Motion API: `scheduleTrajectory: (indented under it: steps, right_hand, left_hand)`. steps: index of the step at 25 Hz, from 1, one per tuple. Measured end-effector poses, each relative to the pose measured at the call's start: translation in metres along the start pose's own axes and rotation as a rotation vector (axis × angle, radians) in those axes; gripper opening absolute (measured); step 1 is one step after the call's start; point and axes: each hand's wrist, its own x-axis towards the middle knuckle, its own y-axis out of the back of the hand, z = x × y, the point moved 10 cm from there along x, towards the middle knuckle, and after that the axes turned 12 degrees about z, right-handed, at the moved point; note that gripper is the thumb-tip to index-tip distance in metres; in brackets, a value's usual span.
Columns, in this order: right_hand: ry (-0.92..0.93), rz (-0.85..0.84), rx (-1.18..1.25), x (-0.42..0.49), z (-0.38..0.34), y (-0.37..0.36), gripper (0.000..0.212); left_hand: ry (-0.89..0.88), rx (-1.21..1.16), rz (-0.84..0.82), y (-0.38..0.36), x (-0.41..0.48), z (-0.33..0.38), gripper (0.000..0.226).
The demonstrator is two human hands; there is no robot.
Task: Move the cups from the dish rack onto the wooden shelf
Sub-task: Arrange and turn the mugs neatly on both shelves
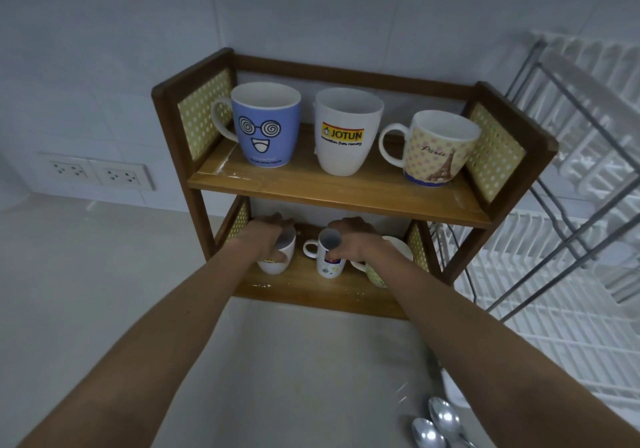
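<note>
Both hands are clamped on cups on the lower board of the brown wooden shelf point(332, 191) — the left hand point(266, 236) around a plain white cup point(277, 260) at its left end, the right hand point(353, 239) on a small white printed mug point(329, 257) mid-board. Three mugs stand on the top board, a cream cup point(391, 243) at the lower right. The white wire dish rack point(554, 274) looks emptied — nearly done, I judge.

Dim, bluish, soft wide-angle distortion
</note>
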Motion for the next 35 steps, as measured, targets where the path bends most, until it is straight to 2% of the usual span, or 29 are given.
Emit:
scheduleTrajectory:
  steps: [3,6,8,10,12,18,25,28,31,33,35]
  right_hand:
    - [0.019,0.002,0.048,-0.004,-0.001,-0.002,0.066]
    - [-0.012,-0.118,0.090,-0.010,0.010,-0.003,0.090]
    - [-0.066,-0.175,-0.060,-0.012,0.033,0.003,0.096]
    - [-0.169,-0.215,-0.276,-0.019,0.064,0.009,0.094]
    - [-0.220,-0.255,-0.360,-0.030,0.082,0.004,0.090]
    - [-0.163,-0.145,-0.312,-0.033,0.086,0.002,0.076]
    - [-0.158,-0.115,-0.280,-0.040,0.086,-0.002,0.075]
    - [-0.207,-0.128,-0.252,-0.051,0.081,-0.004,0.082]
    - [-0.213,0.084,-0.098,-0.081,0.057,0.004,0.081]
    - [-0.140,0.236,0.070,-0.116,0.038,0.006,0.074]
    - [-0.083,0.313,0.233,-0.159,0.028,0.003,0.067]
  left_hand:
    - [0.011,-0.013,0.000,0.000,0.001,-0.004,0.088]
    - [0.017,-0.024,-0.039,-0.006,0.000,-0.005,0.090]
    - [-0.012,-0.017,0.012,-0.004,0.002,0.008,0.091]
    - [-0.093,-0.034,0.096,0.002,0.007,0.035,0.090]
    - [-0.153,-0.071,0.129,0.002,0.011,0.064,0.089]
    - [-0.125,0.086,0.171,0.001,0.020,0.079,0.069]
    - [-0.125,0.052,0.155,-0.002,0.021,0.079,0.070]
    - [-0.111,0.053,0.171,-0.004,0.013,0.078,0.080]
    - [-0.099,-0.004,0.326,-0.002,-0.019,0.085,0.080]
    - [-0.098,-0.134,0.493,0.001,-0.062,0.099,0.070]
    - [-0.074,-0.311,0.599,-0.008,-0.109,0.113,0.058]
